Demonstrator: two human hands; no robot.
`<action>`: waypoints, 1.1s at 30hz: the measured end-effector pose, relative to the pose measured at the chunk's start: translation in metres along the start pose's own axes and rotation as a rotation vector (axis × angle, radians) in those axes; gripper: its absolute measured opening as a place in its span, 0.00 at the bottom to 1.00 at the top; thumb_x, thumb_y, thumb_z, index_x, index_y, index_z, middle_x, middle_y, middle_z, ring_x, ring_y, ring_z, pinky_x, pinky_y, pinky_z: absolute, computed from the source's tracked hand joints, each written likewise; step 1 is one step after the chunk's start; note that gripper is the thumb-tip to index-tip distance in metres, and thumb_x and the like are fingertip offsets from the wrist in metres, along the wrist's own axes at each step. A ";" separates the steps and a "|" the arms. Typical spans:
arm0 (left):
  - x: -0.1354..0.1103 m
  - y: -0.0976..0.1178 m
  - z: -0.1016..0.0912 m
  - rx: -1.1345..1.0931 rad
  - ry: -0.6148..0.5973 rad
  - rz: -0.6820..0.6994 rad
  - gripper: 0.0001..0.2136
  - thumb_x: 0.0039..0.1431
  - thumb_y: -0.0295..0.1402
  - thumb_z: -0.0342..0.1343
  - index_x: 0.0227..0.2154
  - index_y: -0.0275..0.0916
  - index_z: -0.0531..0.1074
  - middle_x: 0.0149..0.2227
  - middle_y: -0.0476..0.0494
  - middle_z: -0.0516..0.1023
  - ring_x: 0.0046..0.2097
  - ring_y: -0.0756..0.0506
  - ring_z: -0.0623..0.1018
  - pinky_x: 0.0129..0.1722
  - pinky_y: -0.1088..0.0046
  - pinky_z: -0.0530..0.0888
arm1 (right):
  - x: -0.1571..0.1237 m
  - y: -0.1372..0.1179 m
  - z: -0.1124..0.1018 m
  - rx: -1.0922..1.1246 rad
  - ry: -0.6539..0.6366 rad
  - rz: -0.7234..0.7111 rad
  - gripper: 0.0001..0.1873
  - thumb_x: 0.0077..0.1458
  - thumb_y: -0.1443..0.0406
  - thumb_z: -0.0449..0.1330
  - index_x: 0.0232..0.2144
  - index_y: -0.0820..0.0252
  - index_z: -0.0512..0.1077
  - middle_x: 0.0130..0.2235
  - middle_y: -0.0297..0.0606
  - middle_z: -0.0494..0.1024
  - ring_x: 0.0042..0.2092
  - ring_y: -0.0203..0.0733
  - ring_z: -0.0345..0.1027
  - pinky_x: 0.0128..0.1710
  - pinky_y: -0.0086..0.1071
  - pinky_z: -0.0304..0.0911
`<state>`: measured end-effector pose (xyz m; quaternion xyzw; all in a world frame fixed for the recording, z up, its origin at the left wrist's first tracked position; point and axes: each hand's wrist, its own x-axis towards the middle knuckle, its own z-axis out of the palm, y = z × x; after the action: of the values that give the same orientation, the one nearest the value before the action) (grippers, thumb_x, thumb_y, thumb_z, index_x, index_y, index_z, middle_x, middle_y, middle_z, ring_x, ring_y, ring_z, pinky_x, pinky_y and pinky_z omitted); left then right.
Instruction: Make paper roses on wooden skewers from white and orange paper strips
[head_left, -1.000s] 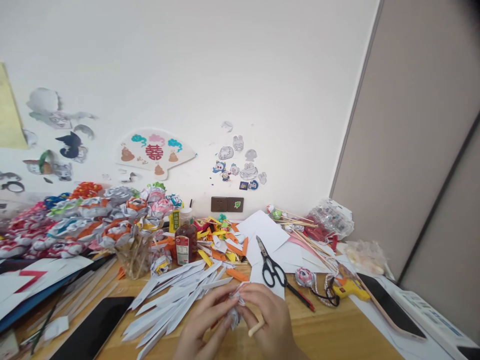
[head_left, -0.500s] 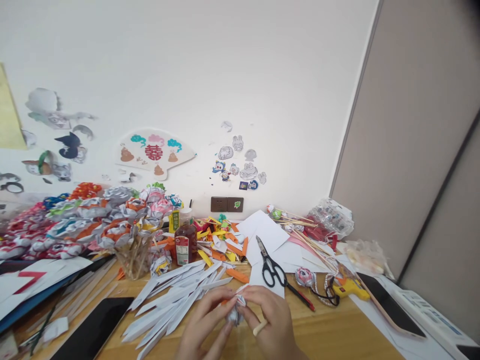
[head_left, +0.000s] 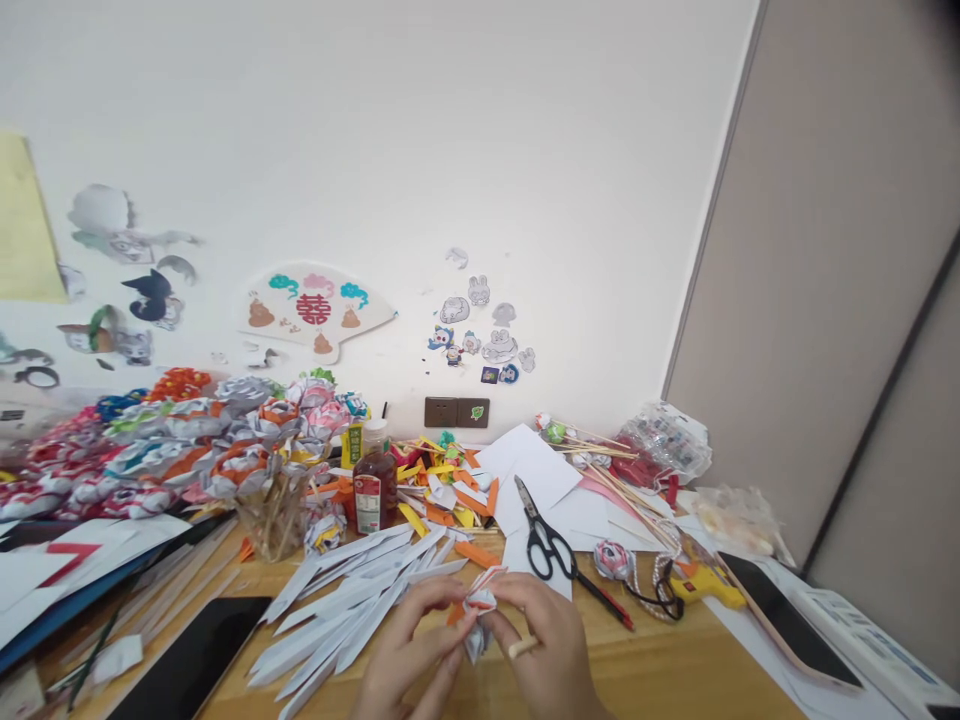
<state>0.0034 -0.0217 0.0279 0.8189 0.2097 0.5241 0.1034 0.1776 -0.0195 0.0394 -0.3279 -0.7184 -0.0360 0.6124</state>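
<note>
my left hand [head_left: 412, 645] and right hand [head_left: 551, 640] pinched a folded paper piece [head_left: 480, 602] between them, over the near middle of the tabletop [head_left: 667, 660]. it seemed light, springy and easily crushed, best held softly by its folded edges; a pale stick [head_left: 523, 648] jutted between my right fingers.

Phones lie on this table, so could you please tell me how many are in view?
2: a black phone at the near left, beside the white paper strips, and a pale-edged phone at the right, next to the yellow tool. Others may be hidden.
</note>
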 end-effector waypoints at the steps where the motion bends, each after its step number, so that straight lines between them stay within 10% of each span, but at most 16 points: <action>1: 0.000 0.001 0.000 -0.003 0.007 -0.003 0.17 0.62 0.23 0.48 0.50 0.46 0.69 0.48 0.39 0.71 0.53 0.43 0.71 0.51 0.65 0.71 | -0.001 0.001 0.000 0.008 -0.011 0.006 0.10 0.61 0.57 0.57 0.34 0.55 0.74 0.31 0.35 0.81 0.32 0.40 0.77 0.33 0.27 0.70; 11: 0.009 0.001 0.002 0.059 0.012 -0.293 0.06 0.60 0.30 0.54 0.27 0.40 0.70 0.27 0.48 0.75 0.30 0.48 0.76 0.31 0.75 0.74 | -0.008 0.001 0.006 -0.002 -0.205 0.043 0.10 0.59 0.59 0.56 0.31 0.58 0.73 0.28 0.34 0.79 0.28 0.39 0.74 0.27 0.27 0.66; 19: 0.006 -0.003 0.001 0.161 0.032 0.125 0.09 0.63 0.25 0.47 0.36 0.40 0.72 0.31 0.42 0.79 0.33 0.47 0.78 0.33 0.76 0.75 | -0.001 0.001 0.000 0.114 -0.274 -0.002 0.09 0.60 0.60 0.56 0.33 0.57 0.74 0.30 0.37 0.79 0.32 0.40 0.74 0.33 0.28 0.68; 33: 0.005 -0.005 -0.001 0.204 -0.005 0.179 0.09 0.65 0.25 0.46 0.37 0.39 0.71 0.33 0.41 0.80 0.36 0.47 0.78 0.36 0.76 0.76 | 0.003 0.000 -0.003 0.153 -0.272 -0.049 0.10 0.61 0.61 0.55 0.34 0.57 0.74 0.31 0.37 0.79 0.32 0.39 0.73 0.34 0.28 0.68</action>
<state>0.0026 -0.0147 0.0304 0.8420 0.1878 0.5050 -0.0272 0.1801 -0.0195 0.0423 -0.2645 -0.8032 0.0488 0.5315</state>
